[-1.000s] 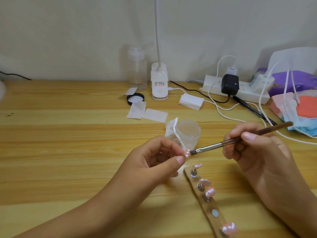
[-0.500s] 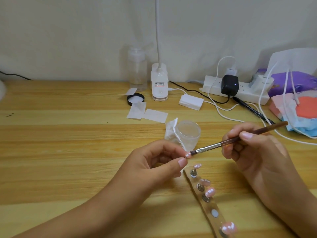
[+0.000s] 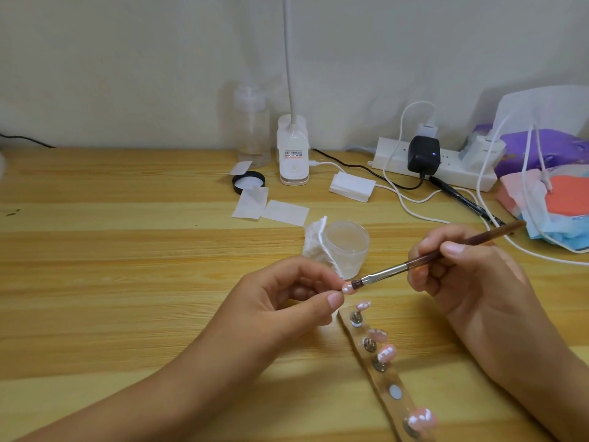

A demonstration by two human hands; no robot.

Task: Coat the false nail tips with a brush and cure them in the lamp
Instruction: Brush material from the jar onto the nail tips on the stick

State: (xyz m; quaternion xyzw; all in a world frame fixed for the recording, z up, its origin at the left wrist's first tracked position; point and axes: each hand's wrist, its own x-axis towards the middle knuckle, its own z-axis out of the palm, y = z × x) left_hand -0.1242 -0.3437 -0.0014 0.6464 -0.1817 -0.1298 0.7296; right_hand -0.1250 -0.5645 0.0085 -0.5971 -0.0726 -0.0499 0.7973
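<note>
My left hand [image 3: 287,301] pinches a small pink false nail tip [image 3: 348,288] between thumb and fingers, above the wooden table [image 3: 127,282]. My right hand [image 3: 462,275] grips a brown-handled brush [image 3: 430,258] like a pen; its dark bristle end touches the held tip. Below them lies a wooden holder strip [image 3: 385,378] with metal studs, carrying several more pink tips with white marks [image 3: 385,352]. A clear jar [image 3: 345,247] with a white wipe against it stands just behind my hands. A white gooseneck lamp base [image 3: 293,154] stands at the back.
Loose white pads [image 3: 271,208] and a black lid [image 3: 248,181] lie behind the jar. A clear pump bottle [image 3: 251,126] stands by the wall. A power strip [image 3: 430,164] with chargers and trailing white cables [image 3: 414,205] fills the back right, beside packets and cloths [image 3: 557,199].
The brush handle has dipped a little and the bristles have slid slightly along the held nail tip. My left hand and the holder strip stay in place.
</note>
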